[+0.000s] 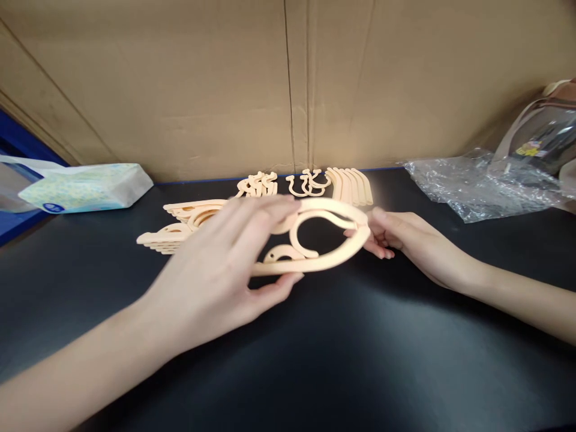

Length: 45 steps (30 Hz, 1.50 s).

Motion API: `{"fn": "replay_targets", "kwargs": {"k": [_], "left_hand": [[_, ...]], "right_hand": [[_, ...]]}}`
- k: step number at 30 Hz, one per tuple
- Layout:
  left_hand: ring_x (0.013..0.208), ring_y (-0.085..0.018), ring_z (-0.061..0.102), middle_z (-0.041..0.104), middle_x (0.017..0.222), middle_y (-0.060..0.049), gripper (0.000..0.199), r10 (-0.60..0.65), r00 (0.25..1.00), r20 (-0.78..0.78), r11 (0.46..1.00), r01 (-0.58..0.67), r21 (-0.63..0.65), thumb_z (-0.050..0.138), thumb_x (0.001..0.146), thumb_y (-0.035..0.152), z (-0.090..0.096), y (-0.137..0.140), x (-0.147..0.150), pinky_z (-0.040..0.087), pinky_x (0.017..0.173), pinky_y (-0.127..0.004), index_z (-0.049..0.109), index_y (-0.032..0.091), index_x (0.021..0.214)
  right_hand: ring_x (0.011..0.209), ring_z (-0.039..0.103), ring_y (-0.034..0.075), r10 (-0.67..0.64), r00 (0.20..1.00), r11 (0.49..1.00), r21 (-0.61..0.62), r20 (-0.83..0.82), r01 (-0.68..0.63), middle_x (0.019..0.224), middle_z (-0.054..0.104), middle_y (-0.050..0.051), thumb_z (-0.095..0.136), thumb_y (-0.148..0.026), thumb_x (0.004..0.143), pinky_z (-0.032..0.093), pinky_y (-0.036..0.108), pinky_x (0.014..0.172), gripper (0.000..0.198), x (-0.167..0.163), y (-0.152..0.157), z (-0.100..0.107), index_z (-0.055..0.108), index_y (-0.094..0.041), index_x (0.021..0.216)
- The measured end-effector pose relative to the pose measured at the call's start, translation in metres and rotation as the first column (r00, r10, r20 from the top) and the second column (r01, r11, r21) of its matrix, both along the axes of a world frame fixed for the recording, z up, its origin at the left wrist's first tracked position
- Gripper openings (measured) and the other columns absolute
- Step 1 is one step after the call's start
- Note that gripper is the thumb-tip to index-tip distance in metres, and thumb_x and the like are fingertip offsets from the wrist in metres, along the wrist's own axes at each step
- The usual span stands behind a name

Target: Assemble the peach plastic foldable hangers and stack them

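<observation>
My left hand [216,270] grips a peach-coloured plastic folding hanger [335,261], fingers over its top edge and thumb under its lower edge. Two curved arms of the hanger meet at its right end, with a hook-shaped piece curling inside the loop. At that right end is my right hand [400,237], its thumb against the tip and its other fingers curled partly behind it. Behind my left hand lie stacked hanger pieces [164,236] of the same colour, partly covered by it.
Along the back of the black table [360,360] lie small curved parts [258,185], loose hooks [300,187] and a row of hanger arms [351,187]. A tissue pack [90,187] is at the left. Clear plastic wrap [472,186] and a transparent bag [546,132] occupy the right. Cardboard [202,84] rises behind.
</observation>
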<state>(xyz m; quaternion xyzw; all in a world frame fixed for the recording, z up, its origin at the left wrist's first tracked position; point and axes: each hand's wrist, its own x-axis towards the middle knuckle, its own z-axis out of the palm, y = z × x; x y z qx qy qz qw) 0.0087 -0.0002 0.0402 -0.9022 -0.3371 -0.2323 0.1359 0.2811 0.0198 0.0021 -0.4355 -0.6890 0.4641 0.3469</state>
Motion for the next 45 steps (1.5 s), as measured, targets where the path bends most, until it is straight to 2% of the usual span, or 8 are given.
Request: {"fn": "replay_targets", "kwargs": {"k": [2,5,9,11,16,25,37,45], "left_hand": [[0.113,-0.023,0.056,0.055,0.129,-0.007,0.054,0.074,0.997,0.002,0.997,-0.074,-0.024,0.057,0.089,0.039,0.016,0.006,-0.011,0.046,0.097,-0.035,0.043,0.013,0.134],[0.104,-0.024,0.058,0.055,0.119,0.0,0.067,0.176,0.984,0.023,0.979,-0.172,-0.112,0.05,0.084,0.062,0.035,0.02,-0.039,0.048,0.092,-0.037,0.045,0.017,0.134],[0.11,-0.026,0.06,0.06,0.119,0.005,0.073,0.342,0.94,0.012,0.895,-0.322,-0.309,0.059,0.073,0.071,0.039,0.041,-0.09,0.044,0.1,-0.044,0.049,0.028,0.131],[0.112,-0.027,0.061,0.062,0.124,0.005,0.072,0.384,0.923,-0.009,0.851,-0.357,-0.385,0.063,0.068,0.072,0.036,0.052,-0.114,0.045,0.101,-0.044,0.052,0.032,0.127],[0.112,-0.027,0.063,0.064,0.124,0.004,0.07,0.397,0.911,-0.109,0.796,-0.401,-0.453,0.065,0.065,0.07,0.029,0.067,-0.144,0.048,0.099,-0.045,0.052,0.038,0.126],[0.108,-0.028,0.063,0.062,0.125,0.007,0.068,0.382,0.902,-0.201,0.822,-0.431,-0.373,0.057,0.069,0.073,0.03,0.061,-0.139,0.047,0.092,-0.041,0.05,0.043,0.13],[0.106,-0.027,0.063,0.061,0.127,0.005,0.067,0.309,0.921,-0.237,0.863,-0.376,-0.337,0.057,0.072,0.069,0.023,0.068,-0.15,0.046,0.092,-0.037,0.05,0.04,0.132],[0.11,-0.027,0.062,0.062,0.127,0.002,0.066,0.352,0.908,-0.226,0.812,-0.416,-0.41,0.058,0.074,0.065,0.027,0.063,-0.138,0.045,0.097,-0.038,0.051,0.034,0.132]], "right_hand": [[0.069,0.054,0.014,-0.018,0.991,0.994,0.107,0.131,0.004,0.071,0.06,0.0,0.049,-0.049,0.094,0.043,0.027,0.064,0.035,0.0,0.0,0.002,0.07,-0.021,0.094],[0.1,0.062,0.019,0.046,0.94,0.932,0.324,0.337,-0.162,0.107,0.069,0.005,0.054,-0.041,0.094,0.048,0.033,0.088,0.027,-0.001,-0.003,0.003,0.07,-0.023,0.106],[0.133,0.047,0.026,0.054,0.79,0.747,0.5,0.611,-0.438,0.144,0.052,0.01,0.051,-0.037,0.096,0.038,0.048,0.11,0.04,-0.003,-0.01,-0.001,0.058,-0.022,0.133],[0.139,0.041,0.028,0.043,0.727,0.707,0.493,0.685,-0.507,0.151,0.044,0.012,0.049,-0.038,0.097,0.036,0.051,0.112,0.046,-0.004,-0.011,-0.002,0.052,-0.021,0.139],[0.14,0.039,0.029,0.035,0.659,0.677,0.467,0.751,-0.569,0.152,0.04,0.013,0.042,-0.041,0.1,0.038,0.053,0.111,0.049,-0.004,-0.009,-0.001,0.048,-0.018,0.143],[0.139,0.04,0.029,0.014,0.641,0.654,0.478,0.767,-0.586,0.152,0.04,0.014,0.039,-0.04,0.101,0.04,0.055,0.109,0.049,-0.004,-0.009,-0.001,0.048,-0.017,0.143],[0.139,0.041,0.028,0.037,0.68,0.679,0.481,0.732,-0.555,0.151,0.043,0.013,0.046,-0.039,0.099,0.038,0.05,0.111,0.047,-0.003,-0.009,-0.002,0.05,-0.018,0.141],[0.139,0.04,0.028,0.038,0.661,0.685,0.463,0.749,-0.563,0.152,0.041,0.014,0.044,-0.039,0.099,0.038,0.053,0.111,0.047,-0.003,-0.009,-0.001,0.049,-0.018,0.142]]}}
